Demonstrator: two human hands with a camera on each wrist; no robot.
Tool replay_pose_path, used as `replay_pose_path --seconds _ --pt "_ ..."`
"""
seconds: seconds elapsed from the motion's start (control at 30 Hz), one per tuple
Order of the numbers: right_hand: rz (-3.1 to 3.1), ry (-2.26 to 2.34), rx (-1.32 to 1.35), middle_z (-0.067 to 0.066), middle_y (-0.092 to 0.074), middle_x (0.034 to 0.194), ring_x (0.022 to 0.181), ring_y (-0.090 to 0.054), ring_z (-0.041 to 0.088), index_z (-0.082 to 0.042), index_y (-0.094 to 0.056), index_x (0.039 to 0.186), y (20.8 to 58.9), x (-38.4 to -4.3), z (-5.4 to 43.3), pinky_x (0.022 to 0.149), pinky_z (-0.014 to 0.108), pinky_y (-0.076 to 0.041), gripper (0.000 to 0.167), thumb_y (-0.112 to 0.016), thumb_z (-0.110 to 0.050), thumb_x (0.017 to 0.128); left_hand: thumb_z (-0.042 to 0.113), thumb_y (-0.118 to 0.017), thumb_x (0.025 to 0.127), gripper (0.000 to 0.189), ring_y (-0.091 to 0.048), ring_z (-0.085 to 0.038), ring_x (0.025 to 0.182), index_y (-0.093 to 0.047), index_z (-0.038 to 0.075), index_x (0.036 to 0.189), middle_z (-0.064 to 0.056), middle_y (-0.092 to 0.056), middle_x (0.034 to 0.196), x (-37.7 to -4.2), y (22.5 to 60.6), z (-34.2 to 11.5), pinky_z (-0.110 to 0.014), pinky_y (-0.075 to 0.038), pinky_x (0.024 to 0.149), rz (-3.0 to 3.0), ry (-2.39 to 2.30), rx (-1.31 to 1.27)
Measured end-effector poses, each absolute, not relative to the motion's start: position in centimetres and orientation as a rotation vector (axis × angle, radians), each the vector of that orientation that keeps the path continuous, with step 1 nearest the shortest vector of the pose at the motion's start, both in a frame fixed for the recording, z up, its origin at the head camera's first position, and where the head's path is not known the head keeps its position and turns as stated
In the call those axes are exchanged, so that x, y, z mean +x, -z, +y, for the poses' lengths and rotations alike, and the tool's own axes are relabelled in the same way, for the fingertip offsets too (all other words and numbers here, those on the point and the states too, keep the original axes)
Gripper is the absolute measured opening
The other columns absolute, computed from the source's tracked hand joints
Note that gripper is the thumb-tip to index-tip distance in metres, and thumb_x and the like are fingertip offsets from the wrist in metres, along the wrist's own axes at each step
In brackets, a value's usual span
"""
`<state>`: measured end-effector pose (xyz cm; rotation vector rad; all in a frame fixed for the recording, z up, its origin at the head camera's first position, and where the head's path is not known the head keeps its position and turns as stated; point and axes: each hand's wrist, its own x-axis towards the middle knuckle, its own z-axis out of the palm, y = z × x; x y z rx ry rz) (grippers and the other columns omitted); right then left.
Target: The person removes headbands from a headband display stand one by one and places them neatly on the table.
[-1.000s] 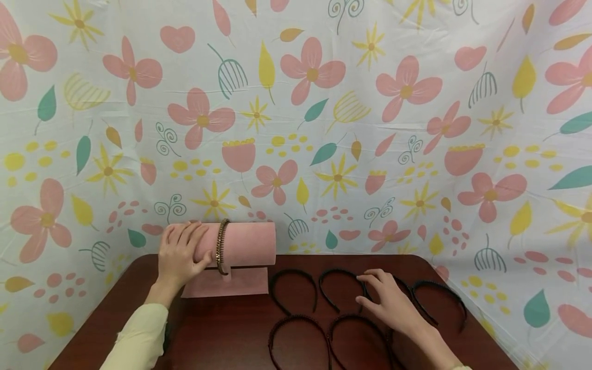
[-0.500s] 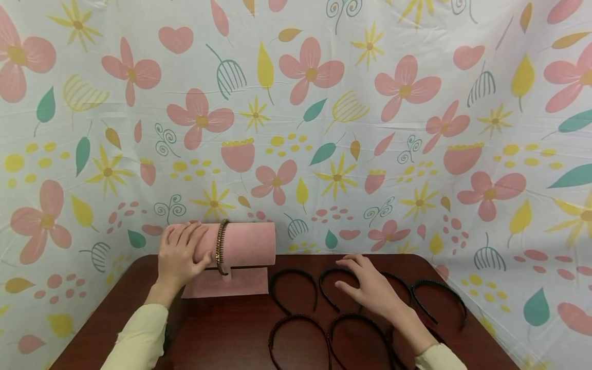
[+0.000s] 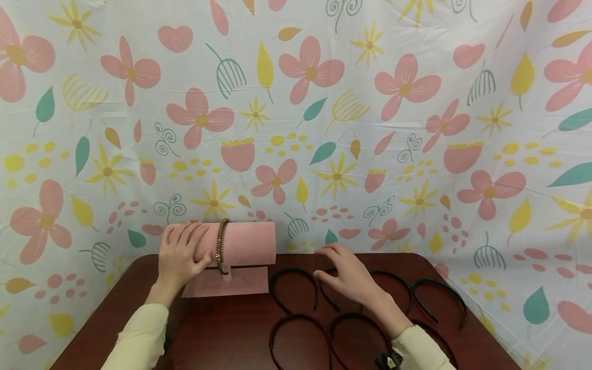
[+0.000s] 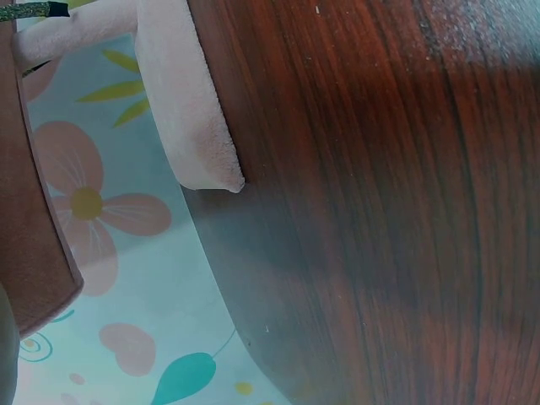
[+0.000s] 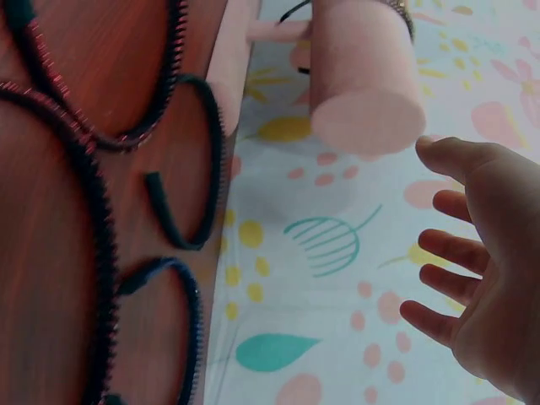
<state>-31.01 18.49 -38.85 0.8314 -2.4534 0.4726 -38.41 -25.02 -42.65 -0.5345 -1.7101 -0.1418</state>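
At the left, my left hand [image 3: 178, 254] grips the end of a pink padded roll display stand [image 3: 254, 241], fingers over its top and thumb on the front. Around the roll hangs a brown-gold toothed headband [image 3: 221, 246]. My right hand [image 3: 349, 277] is over the back row of dark headbands, fingers spread and holding nothing; the right wrist view shows this hand [image 5: 498, 261] apart from the roll's round end [image 5: 367, 122]. It partly covers one back headband. The left wrist view shows the stand's base [image 4: 190, 110] on the table.
Several dark headbands lie in two rows on the brown table [image 3: 222, 334], among them a back-left one [image 3: 293, 270], a front one [image 3: 298, 316] and a far-right one [image 3: 435, 281]. Behind the table hangs a flower-print cloth [image 3: 296, 123].
My right hand has moved left across the back headbands, toward the stand, uncovering bands on the right. My left hand, the stand and its headband stay in place.
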Motion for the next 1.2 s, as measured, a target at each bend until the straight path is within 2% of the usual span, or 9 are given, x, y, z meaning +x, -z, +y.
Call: replay_pose_path --seconds 0.17,0.33,0.6,0.83,1.0,1.2 --pt "-2.422 -0.479 0.873 0.002 -0.059 0.126 0.112 -0.06 0.021 -0.018 -0.062 0.13 38.2 -31.7 17.0 0.089 0.042 -0.053 0.047 -0.072 -0.038 0.089 0.051 -0.047 0.082 0.061 -0.061 -0.038 0.11 -0.07 0.01 0.121 -0.014 -0.068 0.12 -38.5 42.6 -25.1 -0.061 -0.039 0.101 -1.708 0.141 -0.537" --pt "-2.411 -0.476 0.911 0.006 -0.058 0.129 0.115 -0.059 0.025 -0.016 -0.061 0.131 37.6 -32.4 15.1 0.089 0.044 -0.053 0.048 -0.072 -0.037 0.089 0.052 -0.046 0.083 0.062 -0.061 -0.038 0.111 -0.069 0.01 0.121 -0.014 -0.068 0.121 -38.6 42.8 -25.2 -0.06 -0.038 0.102 -1.715 0.145 -0.534" --pt "-2.468 -0.495 0.96 0.007 -0.057 0.129 0.116 -0.059 0.026 -0.015 -0.06 0.133 36.3 -33.4 12.2 0.095 0.043 -0.052 0.05 -0.069 -0.039 0.091 0.053 -0.046 0.084 0.062 -0.061 -0.038 0.111 -0.07 0.01 0.121 -0.014 -0.068 0.12 -38.7 42.9 -25.1 -0.061 -0.039 0.101 -1.715 0.15 -0.536" --pt "-2.434 -0.492 1.009 0.007 -0.059 0.121 0.106 -0.06 0.023 -0.013 -0.061 0.131 34.9 -34.4 9.9 0.087 0.04 -0.053 0.048 -0.069 -0.038 0.091 0.053 -0.046 0.084 0.062 -0.061 -0.038 0.112 -0.069 0.011 0.122 -0.013 -0.068 0.122 -38.7 42.5 -25.2 -0.06 -0.038 0.103 -1.717 0.141 -0.527" --pt "-2.442 -0.471 1.007 0.006 -0.06 0.121 0.104 -0.06 0.023 -0.016 -0.06 0.133 34.3 -34.8 8.2 0.085 0.04 -0.053 0.051 -0.07 -0.041 0.09 0.053 -0.047 0.083 0.062 -0.061 -0.037 0.112 -0.069 0.011 0.122 -0.013 -0.068 0.122 -38.6 42.5 -25.2 -0.06 -0.038 0.103 -1.72 0.145 -0.528" --pt "-2.501 -0.465 1.008 0.005 -0.057 0.128 0.109 -0.059 0.02 -0.018 -0.056 0.138 33.7 -35.2 5.7 0.092 0.038 -0.052 0.058 -0.07 -0.046 0.089 0.053 -0.046 0.084 0.061 -0.061 -0.039 0.111 -0.069 0.01 0.122 -0.014 -0.068 0.122 -38.5 42.6 -25.2 -0.061 -0.037 0.103 -1.734 0.152 -0.53"
